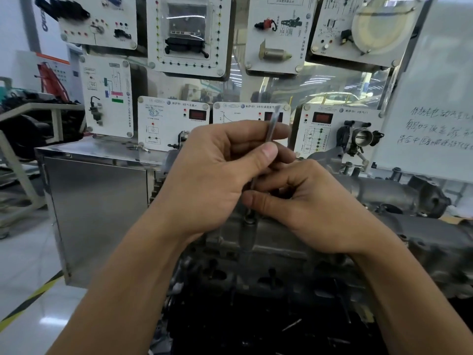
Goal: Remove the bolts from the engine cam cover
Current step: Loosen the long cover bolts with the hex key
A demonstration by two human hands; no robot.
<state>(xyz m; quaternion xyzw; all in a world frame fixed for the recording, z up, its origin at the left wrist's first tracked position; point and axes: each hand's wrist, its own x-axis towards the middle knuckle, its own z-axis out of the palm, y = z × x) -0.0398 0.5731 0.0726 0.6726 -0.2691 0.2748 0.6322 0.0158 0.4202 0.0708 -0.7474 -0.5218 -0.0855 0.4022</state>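
Fingers (256, 131) of my left hand (225, 175) were curled tight round the slim metal wrench (271, 129). My thumb was pressed against its side, and the flat upper end stuck out above my knuckles, tilted a little to the right. My right hand (314, 211) sat just below and to the right of the left, touching it. Its fingers were bent round the lower part of the same tool and its thumb was laid across towards the shaft. How firm that lower grip was I could not tell, since my own knuckles hid it. Below both hands the dark socket (247, 233) stood nearly upright, its lower end set down on the grey cam cover (281, 242) near the cover's far edge. The bolt beneath it was hidden by the socket. The cam cover lay across the top of the engine (422, 242), straight in front of me and under my wrists. Behind the engine stood a row of white training panels (174, 121), one of them carrying a throttle body (362, 138). A whiteboard (435, 129) with handwriting leaned at the right. A steel cabinet (97, 201) stood beside the engine on the left, and a strip of yellow and black tape (30, 301) ran over the pale floor near it.
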